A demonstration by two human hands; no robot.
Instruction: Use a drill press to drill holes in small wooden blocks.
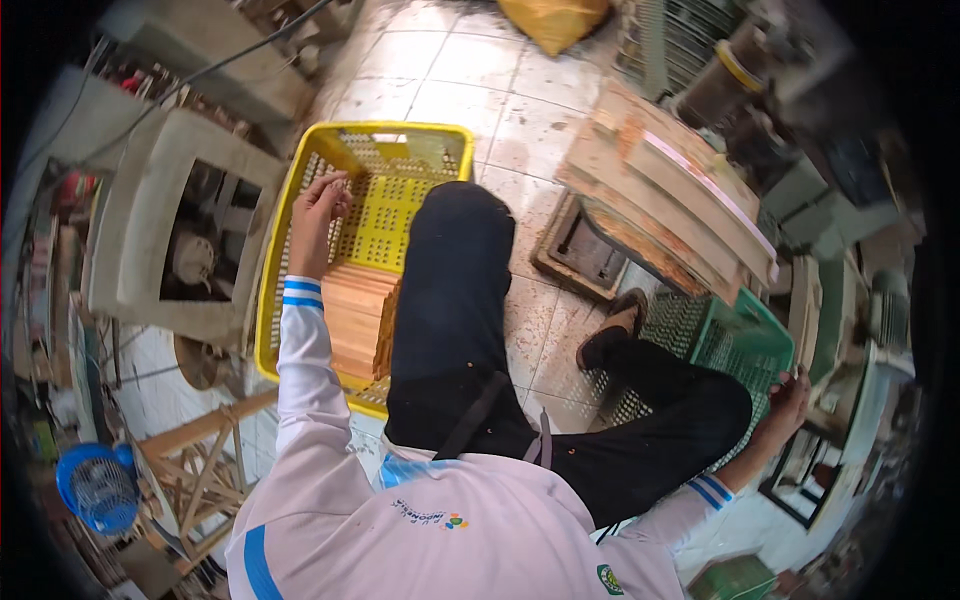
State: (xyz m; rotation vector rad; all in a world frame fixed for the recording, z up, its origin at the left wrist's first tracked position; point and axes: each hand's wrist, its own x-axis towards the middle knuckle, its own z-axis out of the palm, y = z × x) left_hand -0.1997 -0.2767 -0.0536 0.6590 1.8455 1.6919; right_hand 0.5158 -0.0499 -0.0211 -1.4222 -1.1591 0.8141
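Note:
My left hand (320,218) hangs over the left side of a yellow plastic crate (452,140), its fingers loosely bent and apart, with nothing seen in them. Flat wooden strips (355,310) lie stacked in the near part of that crate, partly hidden by my leg. On the other side, my right hand (783,412) is beside the right end of a green plastic crate (745,330). Its fingers are slightly curled with gaps between them, and I see nothing held. What lies inside the green crate is mostly hidden.
Wooden boards (660,190) lean over a square wooden frame (580,245) ahead on the right. A pale plastic stool (150,210) lies on its side at the left. Near it are a wooden frame structure (200,460) and a blue basket (98,490). White tiles (460,105) cover the floor.

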